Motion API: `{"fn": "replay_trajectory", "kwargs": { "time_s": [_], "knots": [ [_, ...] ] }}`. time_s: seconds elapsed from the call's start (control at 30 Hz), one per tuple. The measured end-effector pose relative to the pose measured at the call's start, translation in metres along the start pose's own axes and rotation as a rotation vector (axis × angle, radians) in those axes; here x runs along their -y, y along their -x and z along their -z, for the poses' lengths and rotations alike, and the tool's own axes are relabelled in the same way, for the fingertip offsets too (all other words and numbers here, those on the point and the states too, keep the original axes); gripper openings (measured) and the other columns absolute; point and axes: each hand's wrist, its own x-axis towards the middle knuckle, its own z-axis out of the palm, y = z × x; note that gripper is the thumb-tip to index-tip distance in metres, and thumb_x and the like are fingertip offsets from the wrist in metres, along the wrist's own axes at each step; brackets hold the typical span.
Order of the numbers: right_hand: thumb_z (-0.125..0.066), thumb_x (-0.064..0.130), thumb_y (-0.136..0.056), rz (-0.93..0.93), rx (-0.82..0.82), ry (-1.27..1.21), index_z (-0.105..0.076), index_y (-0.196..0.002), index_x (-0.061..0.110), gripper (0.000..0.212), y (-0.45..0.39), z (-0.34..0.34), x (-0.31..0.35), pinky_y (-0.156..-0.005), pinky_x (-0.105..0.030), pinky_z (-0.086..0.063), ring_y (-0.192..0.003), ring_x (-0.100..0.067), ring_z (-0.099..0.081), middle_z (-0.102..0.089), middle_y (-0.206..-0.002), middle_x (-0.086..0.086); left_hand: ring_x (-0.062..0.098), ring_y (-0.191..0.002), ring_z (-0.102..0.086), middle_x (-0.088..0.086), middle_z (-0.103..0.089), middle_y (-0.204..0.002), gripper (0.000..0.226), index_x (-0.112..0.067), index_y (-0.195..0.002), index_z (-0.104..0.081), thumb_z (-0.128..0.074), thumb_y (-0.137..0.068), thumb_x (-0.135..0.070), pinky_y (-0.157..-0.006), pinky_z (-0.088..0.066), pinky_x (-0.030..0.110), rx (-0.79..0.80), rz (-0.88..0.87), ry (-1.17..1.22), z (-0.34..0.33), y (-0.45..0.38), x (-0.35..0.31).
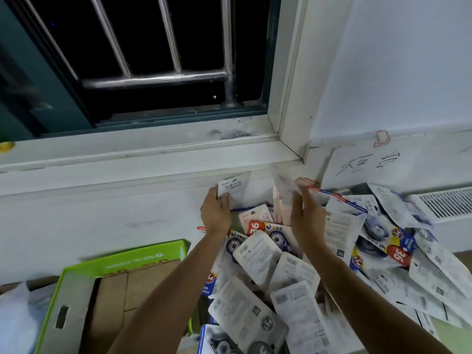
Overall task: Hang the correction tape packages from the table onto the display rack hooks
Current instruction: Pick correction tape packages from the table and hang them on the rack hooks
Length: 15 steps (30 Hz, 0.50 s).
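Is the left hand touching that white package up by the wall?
Touching: the head view shows the left hand pinching the white package, thumb across its lower edge.

So the far wall is plain white, kinda bluish under the light. Upper left there's a window with a dark teal frame, pitch black outside, and metal bars across it: a few slanted uprights and one horizontal rail. Below it runs a wide white sill, scuffed with grey smudges near the right corner. A white paper sign with handwritten black strokes leans on the wall to the right, a pinkish clip outline just above it. Far right there's a white slatted vent. Near left sits an open green cardboard box with brown flaps inside.
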Motion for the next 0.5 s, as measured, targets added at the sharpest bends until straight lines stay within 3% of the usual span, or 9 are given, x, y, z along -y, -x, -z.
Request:
{"fn": "replay_trajectory", "kwargs": {
  "time_s": [0.1, 0.17, 0.23, 0.3, 0.33, 0.4, 0.5],
  "knots": [
    [-0.041, 0.016, -0.1, -0.11, -0.087, -0.138, -0.058, -0.103, 0.001, 0.023, -0.011, 0.016, 0.001, -0.049, -0.003, -0.037, -0.06, 0.003, -0.046, -0.054, -0.077, 0.0, 0.01, -0.062, -0.046, -0.002, -0.052, -0.07, 0.012, -0.009, -0.091, -0.052, -0.05, -0.099, -0.018, -0.056, -0.031, 0.022, -0.003, -0.153, 0.128, 0.002, 0.014, -0.023],
    [-0.041, 0.019, -0.1, -0.166, -0.175, -0.239, -0.053, -0.095, 0.008, 0.017, -0.015, 0.027, 0.002, -0.052, -0.008, -0.04, -0.064, -0.001, -0.049, -0.054, -0.079, 0.003, 0.005, -0.06, -0.045, -0.003, -0.053, -0.072, 0.005, -0.014, -0.097, -0.049, -0.047, -0.1, -0.018, -0.054, -0.036, 0.017, 0.003, -0.151, 0.218, -0.001, 0.017, -0.042],
    [-0.042, 0.019, -0.1, -0.21, -0.26, -0.304, -0.048, -0.094, 0.013, 0.011, -0.018, 0.042, 0.001, -0.059, -0.026, -0.048, -0.07, -0.011, -0.053, -0.054, -0.081, 0.006, -0.001, -0.066, -0.05, -0.009, -0.054, -0.078, 0.012, -0.012, -0.11, -0.048, -0.043, -0.1, -0.015, -0.068, -0.046, 0.016, -0.023, -0.066, 0.321, -0.008, 0.018, -0.06],
    [-0.043, 0.019, -0.099, -0.269, -0.304, -0.325, -0.05, -0.095, 0.013, 0.01, -0.018, 0.058, -0.004, -0.063, -0.034, -0.051, -0.077, -0.017, -0.057, -0.058, -0.087, 0.002, 0.006, -0.075, -0.052, -0.001, -0.057, -0.089, 0.028, -0.006, -0.126, -0.041, -0.041, -0.099, -0.012, -0.087, -0.048, 0.035, 0.023, 0.055, 0.439, -0.018, 0.02, -0.077],
    [-0.044, 0.019, -0.098, -0.289, -0.312, -0.326, -0.051, -0.096, 0.012, 0.01, -0.016, 0.066, -0.007, -0.064, -0.033, -0.052, -0.079, -0.018, -0.058, -0.06, -0.09, 0.0, 0.011, -0.08, -0.052, 0.004, -0.057, -0.093, 0.037, -0.009, -0.136, -0.036, -0.041, -0.099, -0.012, -0.089, -0.047, 0.04, 0.089, 0.123, 0.491, -0.024, 0.023, -0.084],
    [-0.045, 0.018, -0.097, -0.305, -0.321, -0.304, -0.054, -0.095, 0.01, 0.012, -0.008, 0.083, -0.017, -0.061, -0.025, -0.053, -0.076, -0.013, -0.06, -0.061, -0.089, 0.002, 0.016, -0.082, -0.056, 0.003, -0.06, -0.095, 0.048, -0.019, -0.146, -0.029, -0.04, -0.099, -0.017, -0.087, -0.047, 0.038, 0.243, 0.248, 0.522, -0.039, 0.034, -0.094],
    [-0.048, 0.019, -0.096, -0.351, -0.299, -0.294, -0.056, -0.088, 0.015, 0.012, 0.009, 0.102, -0.027, -0.054, -0.022, -0.05, -0.068, -0.009, -0.061, -0.062, -0.081, 0.006, 0.026, -0.111, -0.057, 0.009, -0.06, -0.123, 0.048, -0.014, -0.137, -0.045, -0.04, -0.099, -0.043, -0.102, -0.043, 0.044, 0.466, 0.235, 0.353, -0.058, 0.059, -0.105]
  ]
}}
